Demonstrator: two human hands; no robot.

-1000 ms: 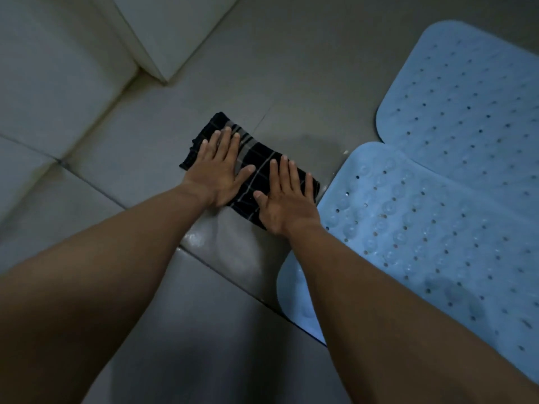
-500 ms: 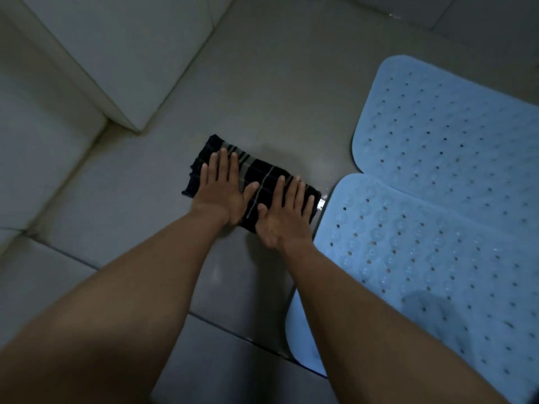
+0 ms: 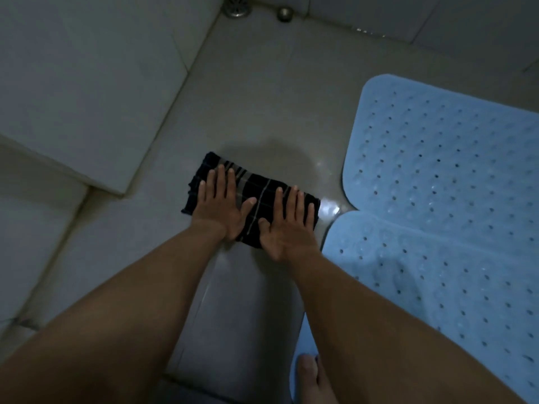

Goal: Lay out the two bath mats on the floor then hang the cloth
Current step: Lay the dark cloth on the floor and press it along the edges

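A folded dark cloth (image 3: 262, 196) with pale stripes lies on the wet tiled floor at the centre. My left hand (image 3: 221, 204) presses flat on its left half, fingers spread. My right hand (image 3: 287, 221) presses flat on its right half, fingers spread too. Two light blue bath mats lie flat to the right: the far mat (image 3: 443, 147) and the near mat (image 3: 431, 275), whose edge overlaps the far one. The cloth's right end sits just short of the mats.
A raised white tiled step (image 3: 87, 91) fills the upper left. A floor drain (image 3: 236, 8) and a small metal fitting (image 3: 284, 13) sit at the top. My bare foot (image 3: 309, 377) rests on the near mat's corner. A wet patch (image 3: 280, 158) darkens the floor beyond the cloth.
My hands have stayed flat on the cloth, now a little further apart. The view has tilted up, bringing the drain and my foot into sight.
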